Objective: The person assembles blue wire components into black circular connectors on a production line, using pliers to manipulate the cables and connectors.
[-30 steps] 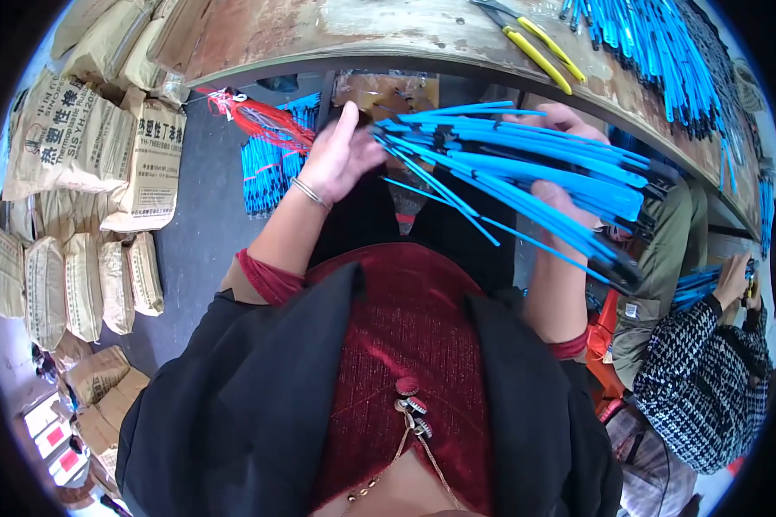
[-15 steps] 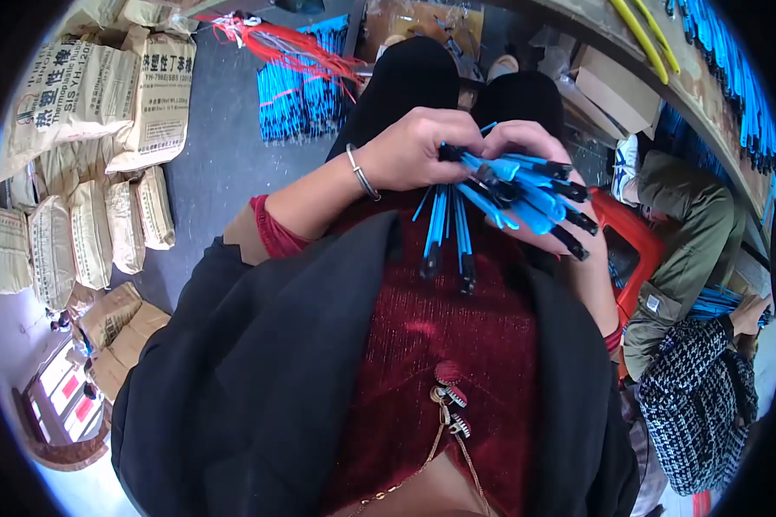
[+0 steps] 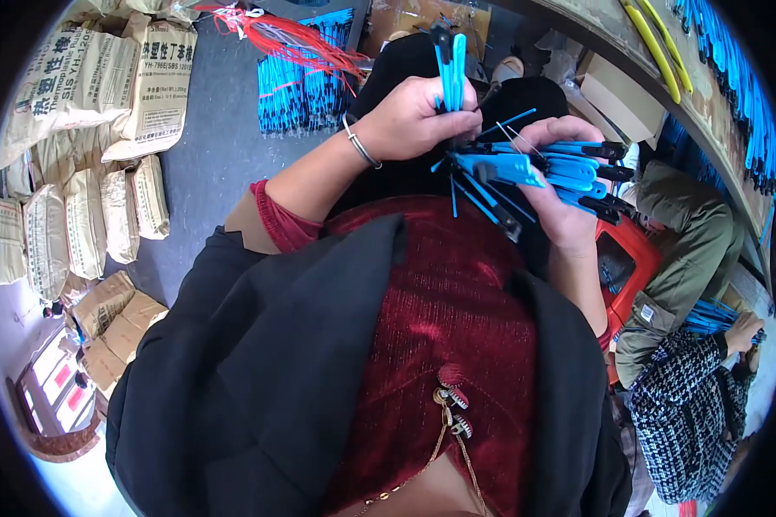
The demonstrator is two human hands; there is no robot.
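While the left hand (image 3: 416, 119) pinches black-ended flat blue strips (image 3: 459, 71) pointing forward, the right hand (image 3: 567, 222), fingers curled, grips a similar bundle (image 3: 571, 170) pointing right.

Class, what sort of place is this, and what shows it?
Probably a small workshop: several sacks, a yellow-handled tool on the bench, and blue strips both in hand and on that bench.

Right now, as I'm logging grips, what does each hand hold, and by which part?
The left hand grips a few blue strips below their upturned ends; the right hand clasps a larger blue bundle by its sides.
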